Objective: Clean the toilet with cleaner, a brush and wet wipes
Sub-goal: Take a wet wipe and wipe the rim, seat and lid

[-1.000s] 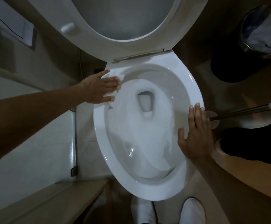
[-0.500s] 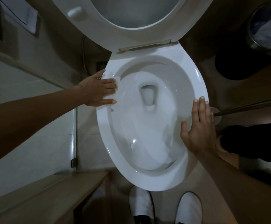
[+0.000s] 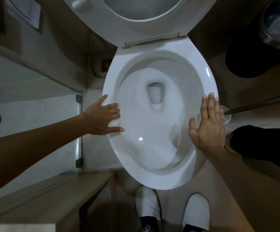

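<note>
so, left hand: the left hand [image 3: 103, 118] lies on the left side of the rim, fingers stretched toward the bowl, pressing a white wet wipe [image 3: 115, 125] flat beneath them (only a small pale patch of it shows between the fingers).
right hand: the right hand [image 3: 207, 126] rests palm down on the right side of the rim, fingers straight and together, thumb spread inward, holding nothing.
toilet: the white oval ceramic toilet bowl [image 3: 154, 180] fills the middle, its glossy rim bare at the near end; water sits round the drain opening.
seat and lid: the white plastic seat and lid [image 3: 119, 27] stand raised at the back, hinged just behind the bowl.
brush: a toilet brush with a thin metal handle [image 3: 256, 105] lies on the floor to the right, its head end just beside the right hand's fingers, partly hidden.
bin: a round metal waste bin [image 3: 279, 25] holding crumpled white paper sits at the upper right.
feet: two white slippers [image 3: 197, 211] point at the near end of the bowl.
floor drain: a small dark grate [image 3: 106, 65] sits left of the bowl's back.
</note>
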Demonstrator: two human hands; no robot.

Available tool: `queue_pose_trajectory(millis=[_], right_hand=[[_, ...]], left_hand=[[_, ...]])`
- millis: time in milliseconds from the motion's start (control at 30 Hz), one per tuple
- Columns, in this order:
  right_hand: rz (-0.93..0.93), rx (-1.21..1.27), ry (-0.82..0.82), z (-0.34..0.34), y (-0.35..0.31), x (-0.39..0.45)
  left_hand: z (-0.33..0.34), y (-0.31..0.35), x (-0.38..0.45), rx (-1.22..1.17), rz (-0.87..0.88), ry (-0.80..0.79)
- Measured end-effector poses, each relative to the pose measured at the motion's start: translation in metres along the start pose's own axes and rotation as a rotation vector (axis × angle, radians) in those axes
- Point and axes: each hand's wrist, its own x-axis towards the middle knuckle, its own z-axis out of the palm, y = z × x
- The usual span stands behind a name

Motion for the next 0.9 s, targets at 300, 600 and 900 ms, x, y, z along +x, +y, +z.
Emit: queue_pose_trajectory(millis=[300, 600, 900], right_hand=[[0.005, 0.002, -0.036, 0.000, 0.000, -0.001], [0.016, -0.019, -0.065, -0.001, 0.000, -0.001], [0.011, -0.055, -0.072, -0.001, -0.001, -0.001]], left_hand=[[0.021, 0.050, -0.026, -0.180, 0.003, 0.098], [0.019, 0.033, -0.021, -0.130, -0.043, 0.120], [0.032, 0.112, -0.042, -0.348, -0.122, 0.104]])
